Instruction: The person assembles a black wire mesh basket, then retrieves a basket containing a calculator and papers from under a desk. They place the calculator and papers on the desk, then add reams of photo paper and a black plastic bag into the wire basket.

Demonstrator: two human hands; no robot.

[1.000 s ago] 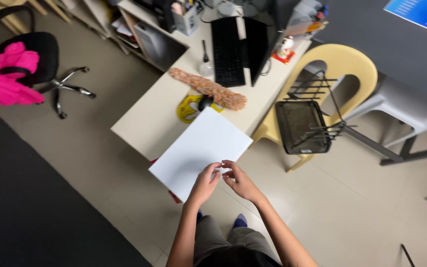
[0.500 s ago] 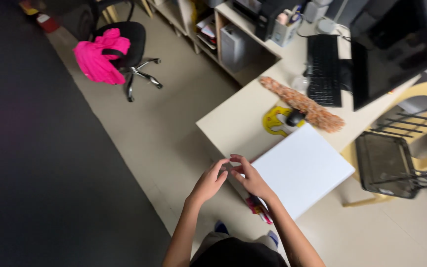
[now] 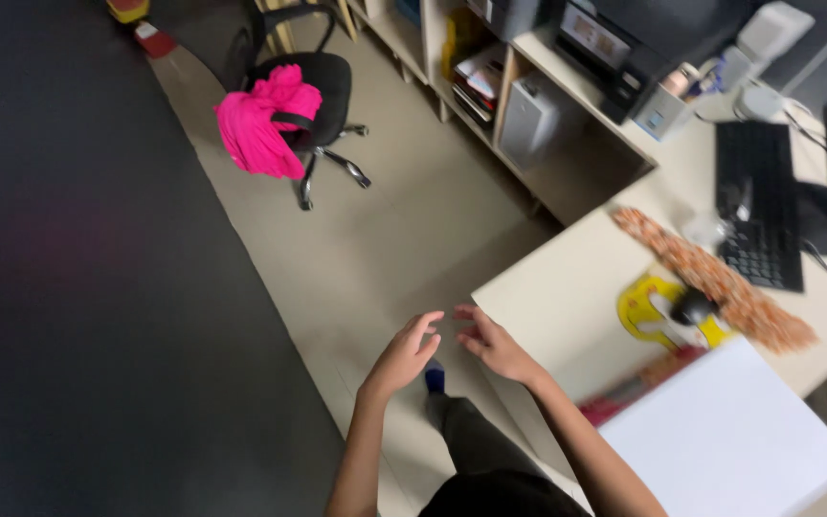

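- Two hands up close, both empty: left hand [image 3: 406, 350] and right hand [image 3: 492, 343] hang side by side over the floor by the desk corner, fingers loosely spread, fingertips near each other but not touching. Nothing pinched.
- One big white board [image 3: 727, 440] lies flat just to the right of the right forearm, sticking out past the desk edge. It's the nearest thing to the hands and neither one touches it.
- One reddish flat packet [image 3: 636, 387] peeks out from under the board's far edge.
- One yellow round thing [image 3: 645, 308] sits on the desk [image 3: 552, 297] with a dark mouse [image 3: 692, 307] on top.
- One long speckled orange-brown strip [image 3: 710, 278] runs diagonally behind that.
- One black keyboard [image 3: 758, 206] further back, plus a small white box [image 3: 659, 116] with a blue label near the desk's far end.
- The desk is pale beige; the floor [image 3: 404, 239] is beige too, with a dark mat [image 3: 78, 287] down the left side.
- Farthest out: one black office chair [image 3: 310, 91] with a bright pink cloth [image 3: 268, 120] draped on it, and open shelving [image 3: 490, 67].
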